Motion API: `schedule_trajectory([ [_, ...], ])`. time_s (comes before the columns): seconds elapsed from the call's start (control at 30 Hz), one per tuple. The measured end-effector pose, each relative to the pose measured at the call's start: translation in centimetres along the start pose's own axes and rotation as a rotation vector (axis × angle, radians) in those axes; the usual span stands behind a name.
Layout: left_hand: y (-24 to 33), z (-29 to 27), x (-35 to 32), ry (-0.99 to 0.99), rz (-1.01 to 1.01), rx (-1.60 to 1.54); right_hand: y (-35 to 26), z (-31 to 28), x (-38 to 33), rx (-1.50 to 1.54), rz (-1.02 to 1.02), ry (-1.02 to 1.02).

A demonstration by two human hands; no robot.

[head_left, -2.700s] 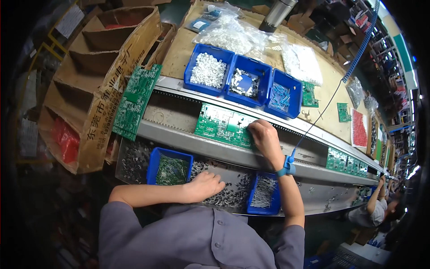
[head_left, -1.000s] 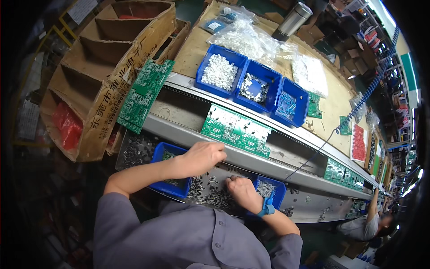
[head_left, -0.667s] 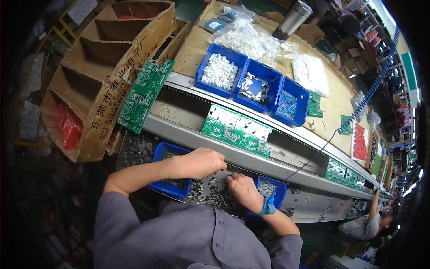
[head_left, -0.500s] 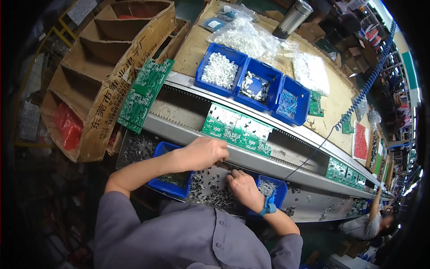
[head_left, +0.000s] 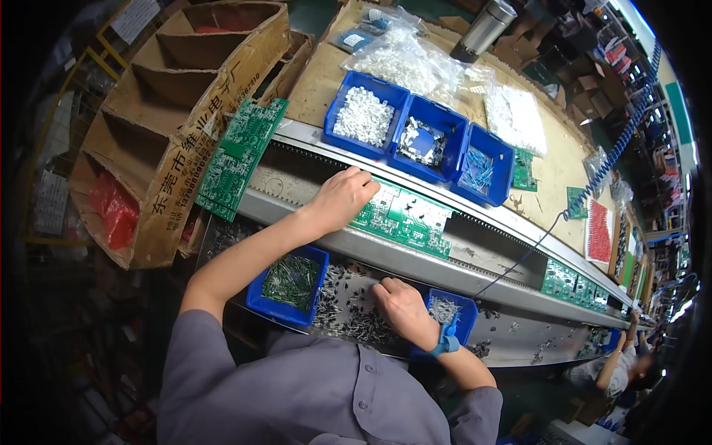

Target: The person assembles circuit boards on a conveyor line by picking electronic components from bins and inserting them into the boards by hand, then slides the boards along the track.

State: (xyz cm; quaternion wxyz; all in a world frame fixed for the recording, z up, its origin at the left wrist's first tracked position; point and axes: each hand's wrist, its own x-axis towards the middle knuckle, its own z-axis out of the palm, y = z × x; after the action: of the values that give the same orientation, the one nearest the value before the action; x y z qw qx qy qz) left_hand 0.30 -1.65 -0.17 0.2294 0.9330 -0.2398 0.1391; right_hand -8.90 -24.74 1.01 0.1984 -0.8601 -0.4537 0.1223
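My left hand (head_left: 343, 199) reaches over the left end of a green circuit board (head_left: 408, 220) that sits between the conveyor rails. Its fingers are bent and pinched together, pointing down at the board; whatever they hold is hidden. Below, my right hand (head_left: 404, 310), with a blue wrist strap (head_left: 446, 339), is curled low over loose small black parts with metal leads (head_left: 343, 304) on the metal ledge. Its fingertips are closed and mostly hidden. Left of these parts stands a blue bin (head_left: 288, 285) of thin-leaded components; right of my hand is another blue bin (head_left: 461, 319) of silvery parts.
Three blue bins (head_left: 423, 141) of white, dark and blue parts line the far rail. Another board (head_left: 241, 159) leans by a divided cardboard box (head_left: 185, 141). Behind are plastic bags (head_left: 408, 59) and a steel flask (head_left: 486, 30). A coiled blue cord (head_left: 615, 144) hangs right. A co-worker (head_left: 619, 367) works farther along.
My left hand has moved up and away from the ledge to the board's left end, uncovering the left bin. My right hand has stayed nearly in place over the loose parts.
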Motion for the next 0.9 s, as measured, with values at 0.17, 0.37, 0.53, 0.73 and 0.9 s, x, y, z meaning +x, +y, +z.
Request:
schedule_trajectory([
  [0.17, -0.7, 0.4, 0.0, 0.003, 0.003, -0.029, 0.1, -0.1, 0.0, 0.036, -0.019, 0.006],
  [0.37, -0.5, 0.2, 0.3, -0.023, 0.030, 0.019, 0.3, -0.7, -0.2, 0.140, -0.009, 0.005],
  [0.53, -1.1, 0.4, 0.9, -0.068, 0.026, 0.005, 1.2, -2.8, 0.0, 0.279, 0.064, 0.086],
  [0.73, -0.4, 0.1, 1.1, -0.135, -0.031, 0.044, 4.7, -5.2, 2.4, 0.156, 0.112, 0.325],
  [0.9, 3.8, -0.6, -1.3, -0.059, -0.002, -0.033, 7.7, -5.4, 4.4, -0.135, 0.105, 0.414],
])
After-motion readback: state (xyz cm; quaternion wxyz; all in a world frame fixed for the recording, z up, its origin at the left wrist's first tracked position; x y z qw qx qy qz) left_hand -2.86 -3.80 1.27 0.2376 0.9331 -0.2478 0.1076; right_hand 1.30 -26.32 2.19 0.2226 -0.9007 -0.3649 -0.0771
